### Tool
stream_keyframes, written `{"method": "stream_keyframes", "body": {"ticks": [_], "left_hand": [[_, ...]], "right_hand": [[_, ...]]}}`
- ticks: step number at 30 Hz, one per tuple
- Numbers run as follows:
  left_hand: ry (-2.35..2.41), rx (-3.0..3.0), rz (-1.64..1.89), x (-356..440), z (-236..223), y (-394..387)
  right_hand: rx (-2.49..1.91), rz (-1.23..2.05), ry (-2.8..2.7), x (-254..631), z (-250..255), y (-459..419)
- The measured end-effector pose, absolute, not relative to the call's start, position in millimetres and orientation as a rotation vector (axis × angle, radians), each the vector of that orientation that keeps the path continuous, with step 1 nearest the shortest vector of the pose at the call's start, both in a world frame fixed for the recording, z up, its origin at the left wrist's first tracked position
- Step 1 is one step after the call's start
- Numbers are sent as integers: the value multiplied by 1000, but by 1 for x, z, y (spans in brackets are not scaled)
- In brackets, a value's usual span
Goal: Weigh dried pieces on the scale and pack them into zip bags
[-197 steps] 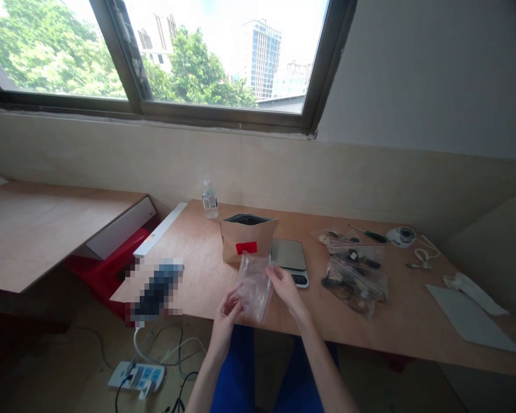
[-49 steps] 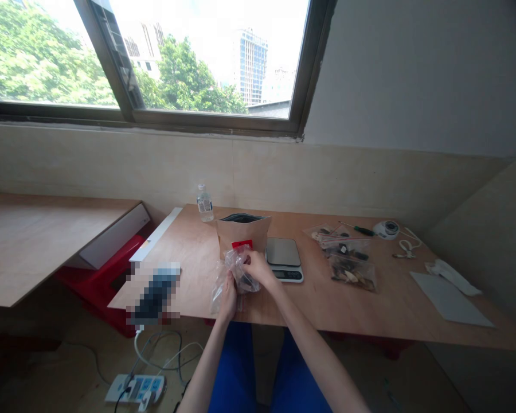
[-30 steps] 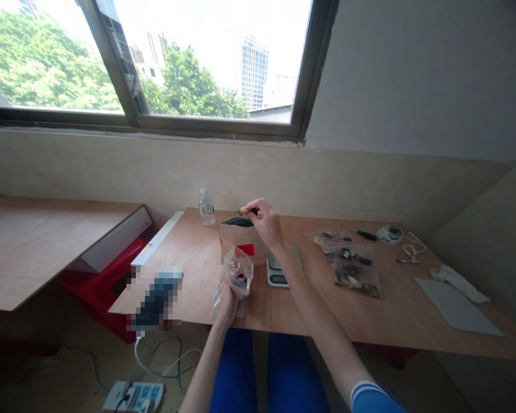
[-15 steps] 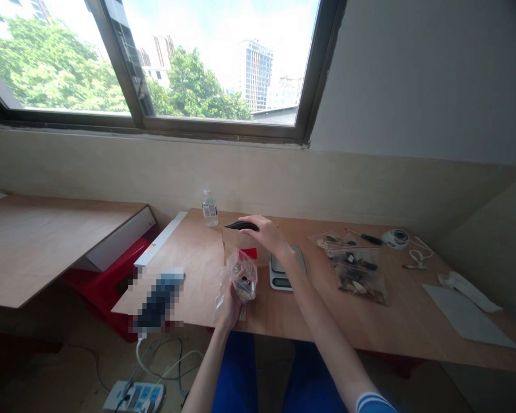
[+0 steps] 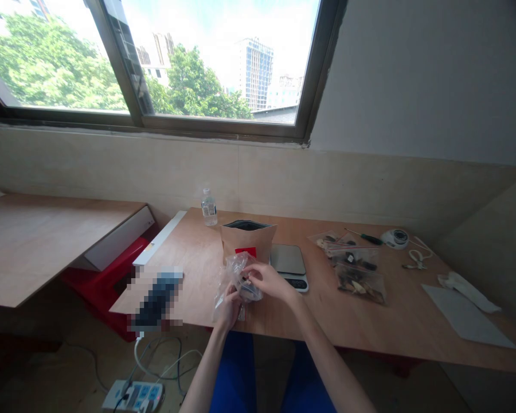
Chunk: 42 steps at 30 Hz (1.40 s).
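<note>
A clear plastic bag (image 5: 237, 263) with small dark contents is held by my left hand (image 5: 229, 310), whose fingers wrap round its lower part. My right hand (image 5: 264, 279) is at the mouth of this bag with its fingers pinched together; what they grip is hidden. Just behind stands a brown paper pouch (image 5: 249, 238) with a red label, its dark-lined top gaping. Beside the pouch, to the right, is a kitchen scale (image 5: 289, 261) with a bare metal plate, its display partly covered by my right hand.
Several zip bags of small parts (image 5: 361, 284) lie on the right, near a screwdriver (image 5: 371, 238), a dome camera (image 5: 395, 238) and white paper (image 5: 466, 315). A bottle (image 5: 208, 207) stands at the back. A blurred phone-like item (image 5: 159, 299) lies left; below is a power strip (image 5: 133, 396).
My right hand has come down from the paper pouch's top to the plastic bag's mouth. The pouch opening and the scale plate are now uncovered.
</note>
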State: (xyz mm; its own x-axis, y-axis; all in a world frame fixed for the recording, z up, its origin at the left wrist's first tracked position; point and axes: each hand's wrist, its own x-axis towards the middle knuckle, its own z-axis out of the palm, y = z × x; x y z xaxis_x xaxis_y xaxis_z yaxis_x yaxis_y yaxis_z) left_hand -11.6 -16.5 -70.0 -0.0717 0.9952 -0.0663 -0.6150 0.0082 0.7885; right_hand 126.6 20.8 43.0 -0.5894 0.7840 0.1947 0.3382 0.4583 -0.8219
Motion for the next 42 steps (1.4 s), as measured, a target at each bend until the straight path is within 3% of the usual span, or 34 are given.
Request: {"method": "stream_keyframes", "body": {"ticks": [6,19,42], "left_hand": [[743,643,1503,-13,-74,-16],[788,699,1498,-12,-79,-15],[737,586,1456,-12,-62,-16]], "right_hand": [[-725,1208,-2329,123,41,28],[-967,1092,-2588,116,28,35],[-983,958,-2399,118,32,31]]}}
